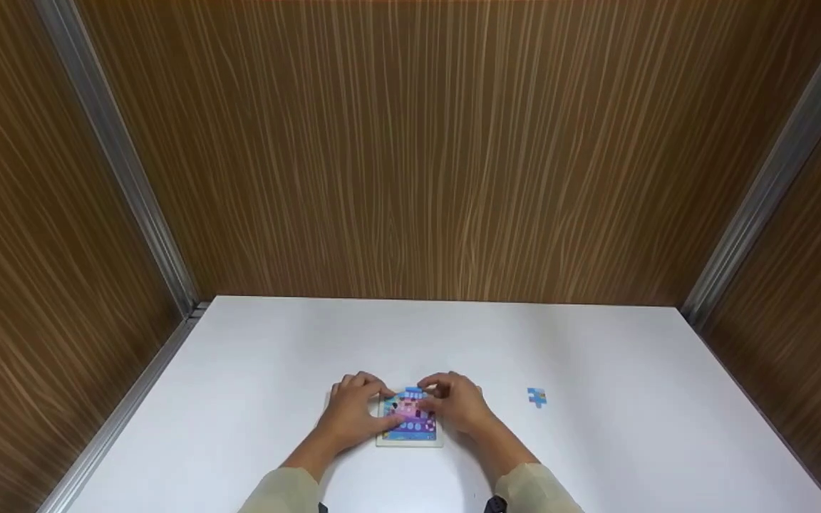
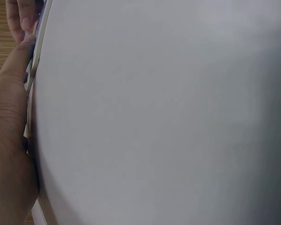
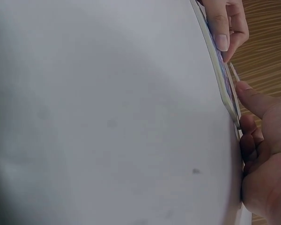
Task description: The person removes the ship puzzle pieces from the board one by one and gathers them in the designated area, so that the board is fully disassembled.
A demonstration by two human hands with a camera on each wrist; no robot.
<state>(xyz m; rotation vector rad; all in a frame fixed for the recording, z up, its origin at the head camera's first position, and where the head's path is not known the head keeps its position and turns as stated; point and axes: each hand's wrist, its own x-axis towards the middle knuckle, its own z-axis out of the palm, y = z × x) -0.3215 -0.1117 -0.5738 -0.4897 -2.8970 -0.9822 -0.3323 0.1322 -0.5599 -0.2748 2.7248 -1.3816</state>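
Observation:
A small jigsaw puzzle (image 1: 410,426) with a pink, purple and blue picture lies in a pale frame (image 1: 410,444) on the white table. My left hand (image 1: 355,415) lies along its left side, the thumb pressing on the picture and the index fingertip near the upper left corner. At the upper right, my right hand (image 1: 462,406) pinches a puzzle piece (image 3: 235,71), seen thin and edge-on by the thumb in the right wrist view. Its exact fit against the puzzle is hidden by the fingers.
One loose blue puzzle piece (image 1: 536,397) lies on the table (image 1: 638,427) to the right of my right hand. A pale edge (image 1: 327,399) shows beside my left hand, mostly covered. Wood-grain panels (image 1: 410,157) stand behind and at both sides.

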